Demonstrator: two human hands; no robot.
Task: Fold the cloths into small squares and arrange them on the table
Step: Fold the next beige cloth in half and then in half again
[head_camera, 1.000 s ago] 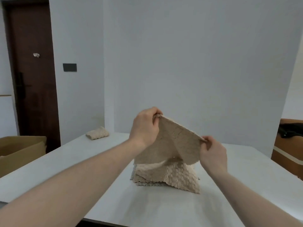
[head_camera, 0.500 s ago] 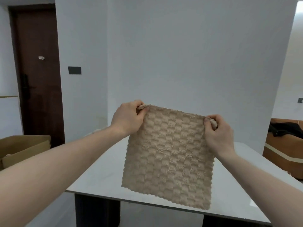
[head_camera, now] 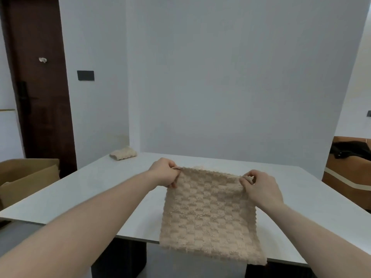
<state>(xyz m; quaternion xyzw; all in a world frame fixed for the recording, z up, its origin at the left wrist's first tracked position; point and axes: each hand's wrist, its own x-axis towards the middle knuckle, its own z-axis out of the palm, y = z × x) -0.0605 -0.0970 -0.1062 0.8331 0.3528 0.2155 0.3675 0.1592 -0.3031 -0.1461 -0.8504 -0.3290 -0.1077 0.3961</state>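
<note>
Both hands pinch the cloth (head_camera: 208,213) — hem overhangs the table (head_camera: 80,189) edge

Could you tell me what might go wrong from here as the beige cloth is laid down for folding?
1. The open cloth is held only at its two top corners by the left hand and right hand; its lower edge hangs past the near edge of the table, so it could slide off if released now.
2. The hands sit at uneven heights, so it may land skewed and fold crooked.
</note>
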